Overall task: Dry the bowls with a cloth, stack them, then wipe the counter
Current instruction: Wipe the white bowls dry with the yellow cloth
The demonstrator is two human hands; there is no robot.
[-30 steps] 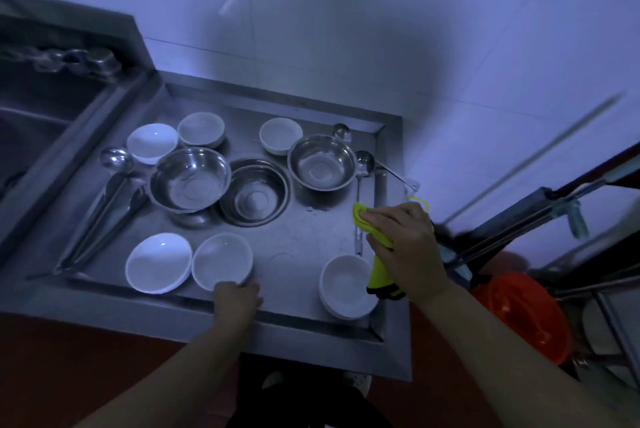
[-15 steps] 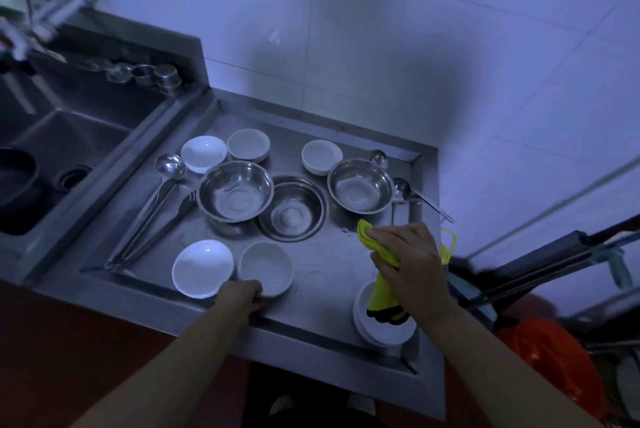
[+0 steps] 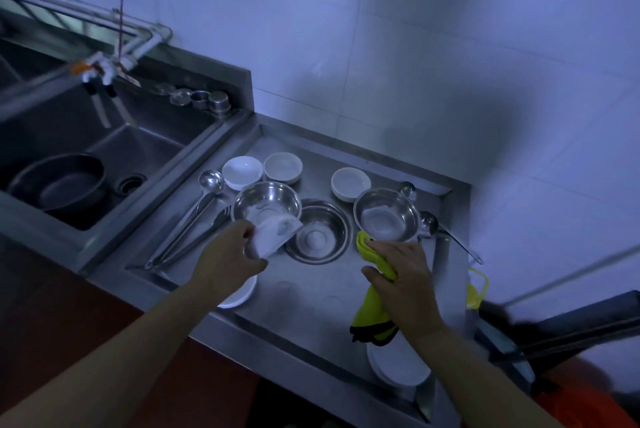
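While the left hand (image 3: 230,256) grips a white bowl (image 3: 273,233) by its near rim, fingers curled under and thumb on top, the bowl is tilted and lifted above the steel counter (image 3: 311,292). Right hand (image 3: 403,275) clutches the yellow cloth (image 3: 372,292), which hangs below the fingers over a white bowl stack (image 3: 398,367).

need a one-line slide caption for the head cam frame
Left hand lifts a white bowl off the steel counter while the right hand holds a yellow cloth.
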